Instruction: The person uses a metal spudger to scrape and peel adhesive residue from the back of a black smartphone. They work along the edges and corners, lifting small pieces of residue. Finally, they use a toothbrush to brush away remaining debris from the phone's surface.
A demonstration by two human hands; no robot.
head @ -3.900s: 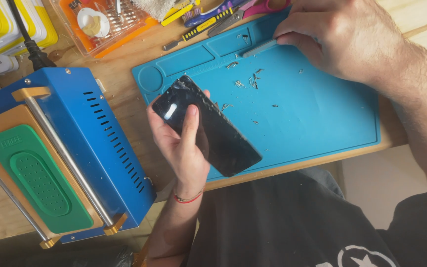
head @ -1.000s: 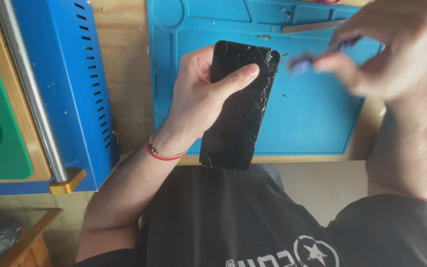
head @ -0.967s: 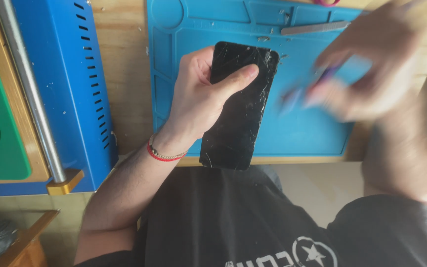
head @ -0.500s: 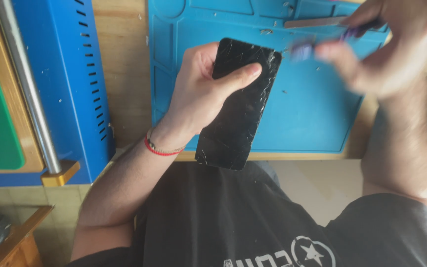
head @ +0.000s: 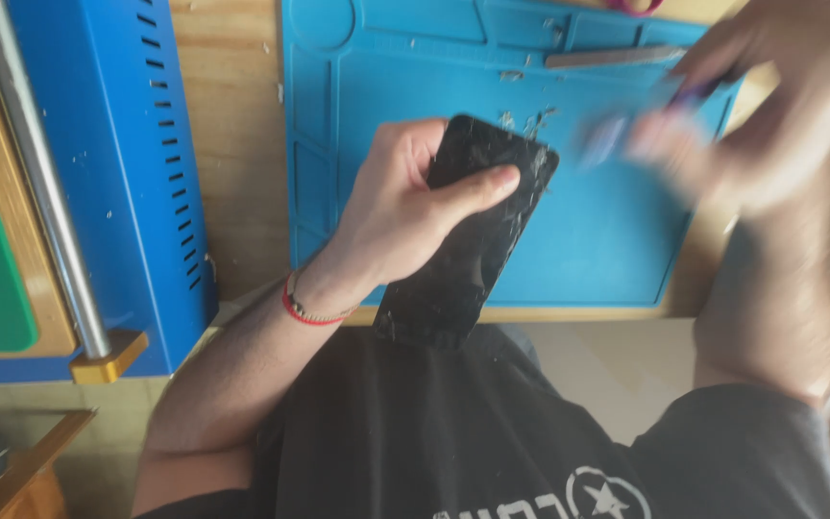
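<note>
— Phone position?
— It is gripped by the left hand above the blue mat, thumb laid across the cracked glass, the lower end held out past the table edge.
— And the right hand?
— It is smeared by motion. A small blue tool seems pinched in it, but the grip cannot be told for certain. The fingers are partly cut off at the top.

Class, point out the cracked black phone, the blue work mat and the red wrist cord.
Cracked black phone (head: pixel 468 259), head view, mid screen.
Blue rubber work mat (head: pixel 588 250), head view, bare centre.
Red wrist cord (head: pixel 302 315), head view, lower loop.
</note>
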